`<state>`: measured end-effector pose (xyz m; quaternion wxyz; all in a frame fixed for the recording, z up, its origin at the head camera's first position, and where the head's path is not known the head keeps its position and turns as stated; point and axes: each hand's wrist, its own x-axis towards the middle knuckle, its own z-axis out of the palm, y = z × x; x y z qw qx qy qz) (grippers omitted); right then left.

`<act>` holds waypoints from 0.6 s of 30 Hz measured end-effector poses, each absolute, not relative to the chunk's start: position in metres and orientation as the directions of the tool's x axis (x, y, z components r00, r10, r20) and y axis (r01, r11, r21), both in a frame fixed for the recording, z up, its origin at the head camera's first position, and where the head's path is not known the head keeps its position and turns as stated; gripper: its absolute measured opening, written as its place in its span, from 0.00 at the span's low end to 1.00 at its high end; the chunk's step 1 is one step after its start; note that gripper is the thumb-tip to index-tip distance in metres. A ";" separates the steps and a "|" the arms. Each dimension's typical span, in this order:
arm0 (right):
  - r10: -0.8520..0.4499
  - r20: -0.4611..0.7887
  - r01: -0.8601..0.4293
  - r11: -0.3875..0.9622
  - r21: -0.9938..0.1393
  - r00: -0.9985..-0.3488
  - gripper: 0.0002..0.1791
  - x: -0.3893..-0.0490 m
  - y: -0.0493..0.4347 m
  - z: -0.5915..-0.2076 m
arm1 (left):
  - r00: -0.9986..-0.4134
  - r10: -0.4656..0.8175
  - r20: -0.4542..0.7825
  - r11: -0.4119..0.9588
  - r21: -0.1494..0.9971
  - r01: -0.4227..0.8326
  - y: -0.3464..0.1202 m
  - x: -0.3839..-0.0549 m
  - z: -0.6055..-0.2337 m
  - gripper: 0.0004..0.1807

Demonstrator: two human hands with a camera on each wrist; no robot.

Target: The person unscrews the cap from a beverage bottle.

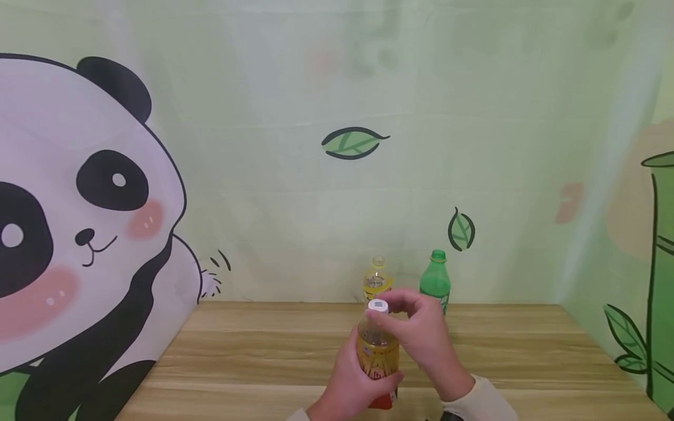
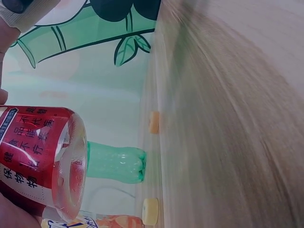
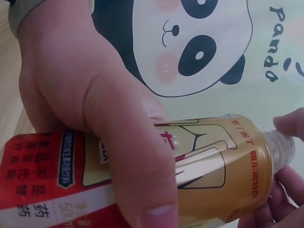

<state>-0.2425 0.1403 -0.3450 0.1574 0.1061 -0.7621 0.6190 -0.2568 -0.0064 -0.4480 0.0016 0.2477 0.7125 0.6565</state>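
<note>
My left hand (image 1: 348, 381) grips a plastic drink bottle (image 1: 380, 354) with a gold and red label, its fingers and thumb wrapped round the body. The bottle is held up off the table, its base (image 2: 71, 166) showing in the left wrist view. On its neck sits a white cap (image 1: 378, 306), which my right hand (image 1: 425, 328) pinches between thumb and fingers. In the right wrist view the right fingertips (image 3: 290, 124) lie around the neck and cap.
Behind my hands stand a yellow-labelled bottle (image 1: 377, 282) and a green bottle (image 1: 436, 278), both with uncapped necks or same-coloured tops. An orange cap (image 2: 154, 122) and a yellow cap (image 2: 150, 212) lie on the wooden table (image 1: 253, 356). A panda-printed cloth (image 1: 274, 175) hangs behind.
</note>
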 end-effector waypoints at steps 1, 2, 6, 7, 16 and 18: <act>0.023 0.373 -0.361 0.200 -0.911 -0.928 0.15 -0.243 0.141 -0.346 | -0.875 0.354 0.330 0.009 0.934 0.356 -0.006 -0.257 -0.448 0.41; 0.011 0.375 -0.366 0.191 -0.911 -0.927 0.15 -0.244 0.141 -0.346 | -0.874 0.352 0.333 0.007 0.934 0.358 -0.006 -0.256 -0.448 0.40; -0.036 0.373 -0.374 0.145 -0.916 -0.927 0.15 -0.245 0.143 -0.346 | -0.874 0.343 0.345 0.005 0.930 0.368 -0.006 -0.256 -0.447 0.39; -0.046 0.370 -0.373 0.137 -0.918 -0.928 0.15 -0.245 0.143 -0.346 | -0.874 0.342 0.346 0.005 0.929 0.370 -0.006 -0.256 -0.446 0.39; -0.028 0.351 -0.349 0.199 -0.916 -0.936 0.20 -0.243 0.140 -0.343 | -0.884 0.353 0.306 0.015 0.943 0.333 -0.007 -0.257 -0.445 0.40; 0.014 0.359 -0.346 0.241 -0.907 -0.933 0.21 -0.243 0.138 -0.341 | -0.884 0.354 0.305 0.010 0.944 0.330 -0.007 -0.257 -0.446 0.41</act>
